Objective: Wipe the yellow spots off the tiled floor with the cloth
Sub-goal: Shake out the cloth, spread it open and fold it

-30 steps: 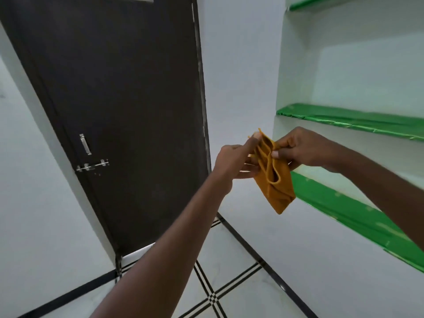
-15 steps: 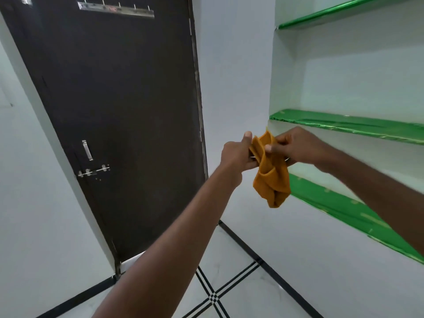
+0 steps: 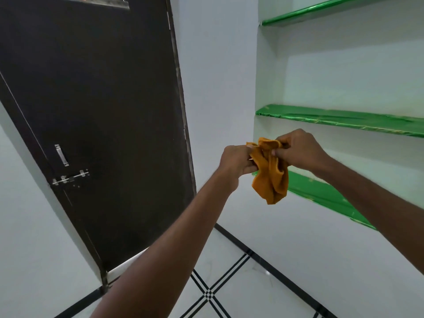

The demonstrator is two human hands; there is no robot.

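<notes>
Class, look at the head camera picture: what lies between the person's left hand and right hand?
In the head view, the orange cloth lies between the left hand and the right hand; both grip its bunched top, and the rest hangs down.

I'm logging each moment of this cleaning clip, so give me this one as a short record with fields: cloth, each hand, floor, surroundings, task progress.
cloth: orange cloth, bunched, held in the air at chest height
left hand: left hand grips the cloth's left edge
right hand: right hand pinches its upper right part
floor: tiled floor, white with black lines; no yellow spots in the visible part
surroundings: dark door on the left, closed; green shelves on the right, nothing on them
task progress: wiping not yet begun; cloth is away from the floor
</notes>
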